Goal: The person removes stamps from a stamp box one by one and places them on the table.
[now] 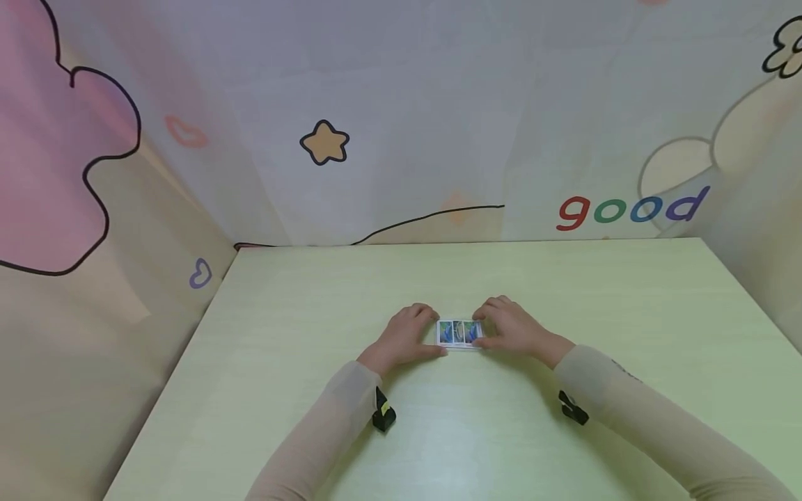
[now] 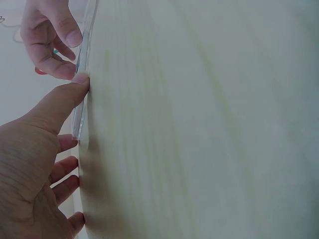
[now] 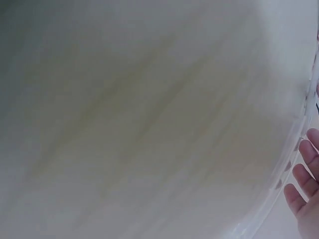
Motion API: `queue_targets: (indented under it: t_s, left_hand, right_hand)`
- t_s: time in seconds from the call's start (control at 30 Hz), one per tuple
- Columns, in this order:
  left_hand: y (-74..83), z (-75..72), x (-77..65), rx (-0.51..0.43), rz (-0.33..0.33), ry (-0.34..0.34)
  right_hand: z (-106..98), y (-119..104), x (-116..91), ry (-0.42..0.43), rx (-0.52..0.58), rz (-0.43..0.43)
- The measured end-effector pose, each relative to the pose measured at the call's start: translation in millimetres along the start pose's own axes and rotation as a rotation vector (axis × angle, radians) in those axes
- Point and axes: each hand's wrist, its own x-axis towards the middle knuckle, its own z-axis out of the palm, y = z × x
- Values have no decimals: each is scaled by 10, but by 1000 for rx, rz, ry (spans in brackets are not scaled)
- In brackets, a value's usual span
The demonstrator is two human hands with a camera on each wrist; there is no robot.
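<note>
A small flat rectangular case point(image 1: 459, 333) with clear plastic edges lies on the table between both hands. Its top shows a row of colourful blue and green picture panels. My left hand point(image 1: 409, 335) grips its left end, thumb along the near edge and fingers at the far corner. At the opposite end, my right hand point(image 1: 510, 325) holds it between thumb and fingers. In the left wrist view the left thumb presses the clear edge point(image 2: 79, 119), with the right hand point(image 2: 47, 35) beyond. Fingertips point(image 3: 295, 199) appear beside a clear edge point(image 3: 284, 174) in the right wrist view.
The pale wood-grain table point(image 1: 282, 417) meets a printed cloth backdrop point(image 1: 407, 104) at its far edge, with cloth walls on both sides. A black wrist strap piece point(image 1: 384, 410) hangs at the left cuff and another black piece point(image 1: 573, 408) at the right cuff.
</note>
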Motion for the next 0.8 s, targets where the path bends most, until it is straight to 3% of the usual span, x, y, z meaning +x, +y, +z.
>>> queue_targets:
  t_s: [0.8]
  left_hand:
    - [4,20,1,-15,3,7]
  right_hand:
    - [-48,-4,52,-57,29,-5]
